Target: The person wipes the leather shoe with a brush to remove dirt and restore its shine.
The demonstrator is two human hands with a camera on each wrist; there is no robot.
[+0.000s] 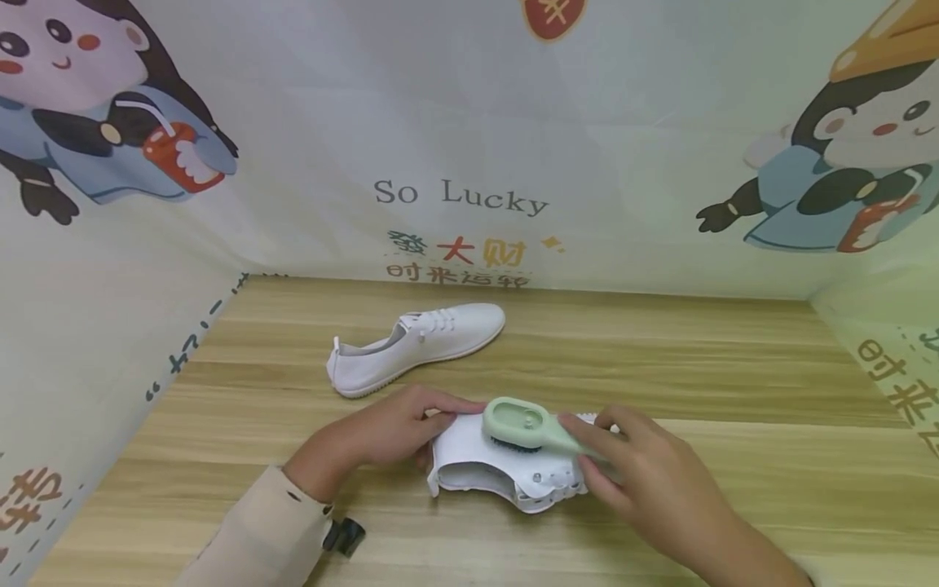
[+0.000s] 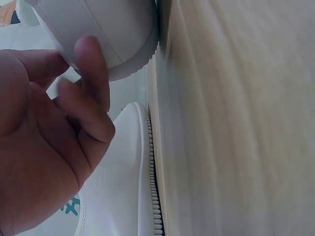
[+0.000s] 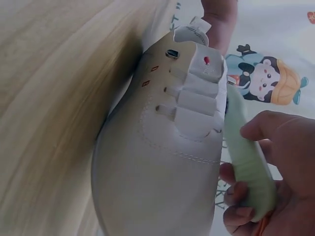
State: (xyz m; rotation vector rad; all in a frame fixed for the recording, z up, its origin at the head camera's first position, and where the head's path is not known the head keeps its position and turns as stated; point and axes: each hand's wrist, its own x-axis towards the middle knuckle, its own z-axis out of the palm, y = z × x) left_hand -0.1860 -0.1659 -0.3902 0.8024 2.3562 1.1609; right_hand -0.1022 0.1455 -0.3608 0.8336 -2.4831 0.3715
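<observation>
A white lace-up shoe (image 1: 469, 440) lies tipped on its side on the wooden table, its opening facing the near edge. My left hand (image 1: 392, 428) grips it at the heel; the left wrist view shows the fingers (image 2: 93, 73) bent against the heel. In my right hand (image 1: 653, 473) is a light green brush (image 1: 522, 420), held by its handle (image 3: 251, 172). The dark bristles (image 1: 513, 445) are down against the shoe's upper side. Laces and eyelets show in the right wrist view, where the shoe (image 3: 162, 182) fills the middle.
Behind the hands, a second white shoe (image 1: 440, 338) stands upright on the wooden table (image 1: 660, 350), toe to the right. A printed cloth (image 1: 623, 163) with cartoon figures and lettering walls in the back and sides. A black wrist device (image 1: 345, 536) sits by the left sleeve.
</observation>
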